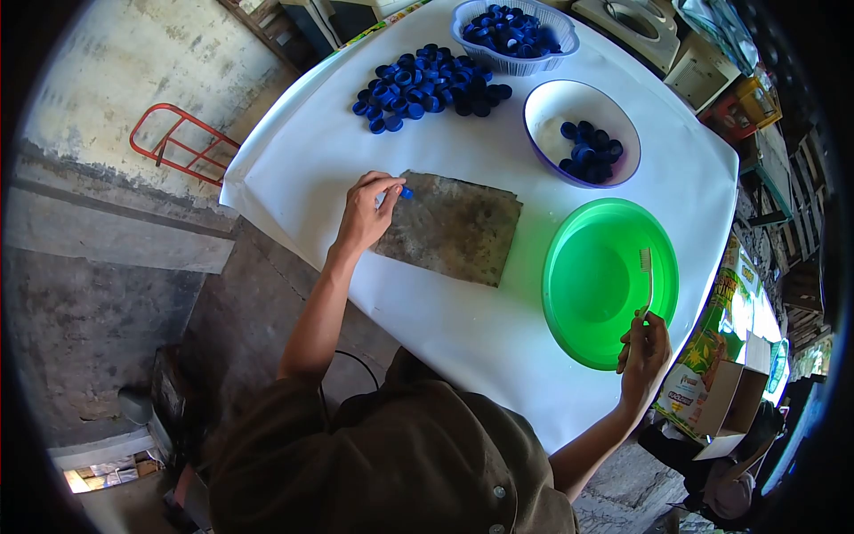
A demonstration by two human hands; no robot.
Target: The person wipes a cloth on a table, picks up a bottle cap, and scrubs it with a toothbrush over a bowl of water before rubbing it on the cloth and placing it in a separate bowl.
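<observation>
Our left fingers [389, 184] pinch a cap [406, 192] by the edge of the board [463, 230]; a slack grip could let it roll off, while our right fingers [656, 329] hold the brush [648, 271] over the basin [569, 311]

With the dark board [455, 233] taken as the clock's centre, a bare strip of table [498, 334] is left at 6 o'clock, and another at 12, bounded beyond by the heap of caps [418, 87]. The way is barred at 2 o'clock by the white bowl [549, 135] and towards 4 by the green basin [569, 311], whose opening is partly crossed by the toothbrush [648, 276]. The 9 o'clock edge is taken up by the left hand [365, 212].
</observation>
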